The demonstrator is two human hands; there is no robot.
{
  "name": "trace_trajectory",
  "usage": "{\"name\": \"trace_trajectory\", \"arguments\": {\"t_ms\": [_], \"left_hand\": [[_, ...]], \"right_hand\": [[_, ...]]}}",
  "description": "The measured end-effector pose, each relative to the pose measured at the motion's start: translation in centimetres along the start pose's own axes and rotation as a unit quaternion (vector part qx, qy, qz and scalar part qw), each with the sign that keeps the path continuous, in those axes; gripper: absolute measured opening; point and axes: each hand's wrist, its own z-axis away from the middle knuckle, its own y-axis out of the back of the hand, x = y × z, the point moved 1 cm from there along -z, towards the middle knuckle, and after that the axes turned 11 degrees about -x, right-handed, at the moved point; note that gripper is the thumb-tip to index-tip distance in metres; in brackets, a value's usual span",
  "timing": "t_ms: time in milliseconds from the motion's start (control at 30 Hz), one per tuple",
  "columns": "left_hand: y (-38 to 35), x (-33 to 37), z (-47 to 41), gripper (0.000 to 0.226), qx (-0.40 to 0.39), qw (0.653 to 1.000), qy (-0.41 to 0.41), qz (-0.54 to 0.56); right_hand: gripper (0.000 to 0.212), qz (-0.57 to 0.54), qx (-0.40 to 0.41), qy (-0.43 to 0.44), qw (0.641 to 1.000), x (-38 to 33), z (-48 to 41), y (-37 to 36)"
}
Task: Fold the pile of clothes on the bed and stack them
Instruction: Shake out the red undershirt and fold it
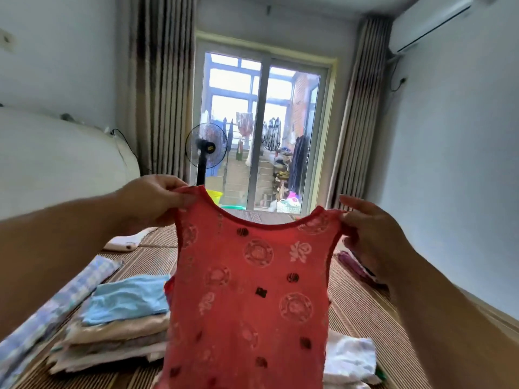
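I hold a red sleeveless top up in front of me by its two shoulder straps, so it hangs flat and open above the bed, its pale round and flower prints facing me. My left hand, at ten o'clock from the top's middle, has its fingers curled and pinching the left strap. My right hand, at two o'clock, pinches the right strap between thumb and fingertips, with the other fingers loosely bent. The hem runs out of view at six o'clock. Under the top lies the bed's striped woven mat. At eight o'clock from the top stands the stack of folded clothes, a light blue garment uppermost, and just beyond that stack at nine o'clock lies a blue checked cloth. At four o'clock, partly hidden by the top, rest some white garments. A pink and purple garment lies on the mat at three o'clock, behind my right wrist. Across the room at twelve o'clock are a standing fan and a sliding glass door.
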Motion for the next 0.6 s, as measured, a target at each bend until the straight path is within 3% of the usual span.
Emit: {"name": "trace_trajectory", "arguments": {"t_ms": [133, 367, 500, 600], "left_hand": [[1.2, 0.7, 1.9, 0.012, -0.016, 1.0, 0.013, 0.015], [3.7, 1.2, 4.4, 0.022, 0.023, 0.998, 0.044, 0.035], [3.7, 0.9, 5.5, 0.019, 0.001, 0.997, 0.08, 0.013], [3.4, 0.7, 6.1, 0.009, 0.004, 0.996, 0.092, 0.0]], "right_hand": [[0.036, 0.062, -0.005, 0.005, 0.998, -1.9, 0.2, -1.8], [0.029, 0.146, -0.013, 0.041, 0.988, -4.3, 1.3, -3.8], [0.019, 0.372, -0.019, 0.095, 0.923, -4.5, 1.5, -4.6], [0.014, 0.411, -0.024, 0.086, 0.907, -4.2, 1.9, -4.9]]}}
